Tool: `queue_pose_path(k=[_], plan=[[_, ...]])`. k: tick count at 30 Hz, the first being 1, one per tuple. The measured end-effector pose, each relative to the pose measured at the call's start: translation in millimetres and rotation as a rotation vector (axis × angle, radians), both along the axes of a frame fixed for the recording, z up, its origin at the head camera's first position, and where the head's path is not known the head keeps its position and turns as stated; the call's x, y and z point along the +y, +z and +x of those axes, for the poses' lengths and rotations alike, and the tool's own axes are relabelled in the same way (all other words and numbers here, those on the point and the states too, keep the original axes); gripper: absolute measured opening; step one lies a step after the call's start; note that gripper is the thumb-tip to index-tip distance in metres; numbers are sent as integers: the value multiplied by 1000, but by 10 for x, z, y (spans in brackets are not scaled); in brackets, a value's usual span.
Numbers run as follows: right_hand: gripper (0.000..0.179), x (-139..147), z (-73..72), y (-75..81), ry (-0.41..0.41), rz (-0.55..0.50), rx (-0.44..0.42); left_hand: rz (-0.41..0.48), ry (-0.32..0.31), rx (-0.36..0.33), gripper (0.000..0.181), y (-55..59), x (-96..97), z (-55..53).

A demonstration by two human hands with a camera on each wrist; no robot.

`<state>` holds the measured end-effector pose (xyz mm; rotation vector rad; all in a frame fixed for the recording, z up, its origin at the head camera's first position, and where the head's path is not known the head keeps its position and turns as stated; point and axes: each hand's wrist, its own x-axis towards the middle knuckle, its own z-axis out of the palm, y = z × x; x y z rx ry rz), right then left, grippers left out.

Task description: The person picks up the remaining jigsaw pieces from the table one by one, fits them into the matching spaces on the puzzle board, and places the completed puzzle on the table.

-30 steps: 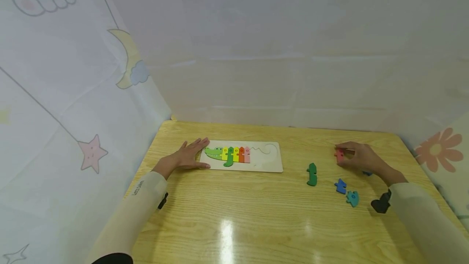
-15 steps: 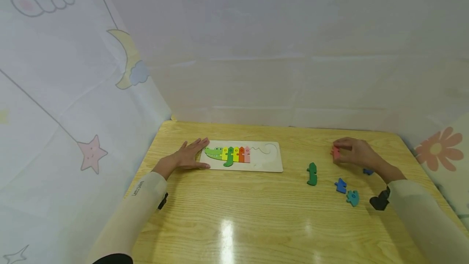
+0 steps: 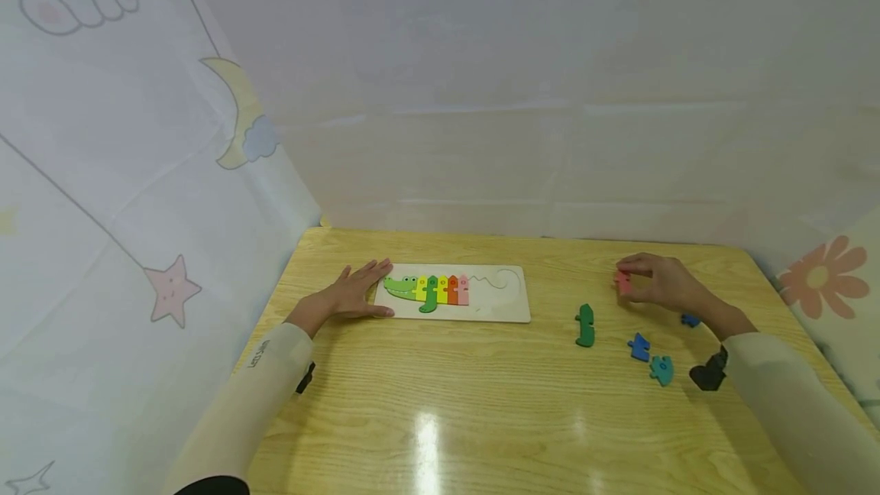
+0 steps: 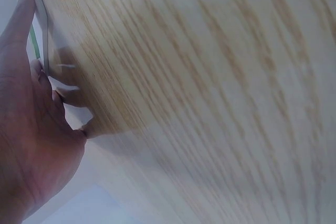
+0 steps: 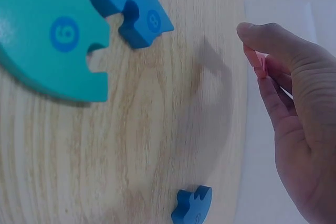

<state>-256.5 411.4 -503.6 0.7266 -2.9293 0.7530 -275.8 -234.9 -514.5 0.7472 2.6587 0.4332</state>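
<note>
A pale puzzle board (image 3: 496, 304) lies on the table, its left part filled with joined crocodile pieces (image 3: 443, 290), from a green head to a pink segment. My left hand (image 3: 349, 293) rests with spread fingers on the board's left end; in the left wrist view the left hand (image 4: 37, 124) is at the board's edge (image 4: 45, 40). My right hand (image 3: 663, 283) pinches a red-pink puzzle piece (image 3: 622, 282) between thumb and fingers. From the right wrist view, that piece (image 5: 255, 61) is held above the table, partly hidden by the right hand (image 5: 304, 103).
Loose on the table's right side are a dark green puzzle piece (image 3: 585, 325), a blue piece (image 3: 639, 347), a teal piece (image 3: 662, 370) and another blue piece (image 3: 690, 320). Printed white sheets (image 3: 440, 136) hang behind and at the sides of the wooden table (image 3: 426, 380).
The right hand has lifted the red-pink piece and carried it a little to the left. My left hand stays where it was on the board.
</note>
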Motion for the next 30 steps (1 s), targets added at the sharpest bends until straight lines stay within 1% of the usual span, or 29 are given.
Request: queue_pose_path(k=[8, 15, 20, 23, 30], plan=[[57, -94, 0, 48, 50, -28, 42, 5, -2, -2, 110, -22, -13, -11], [58, -162, -12, 75, 63, -65, 34, 9, -1, -12, 110, -8, -13, -6], [58, -222, -15, 107, 63, -71, 15, 5, -3, -12, 109, 12, -10, 0], [59, -262, -14, 128, 62, -66, 3, 1, -4, -8, 109, 5, -12, -4], [57, -351, -42, 140, 91, -69, 41, 5, -2, -9, 109, -10, -8, -9]])
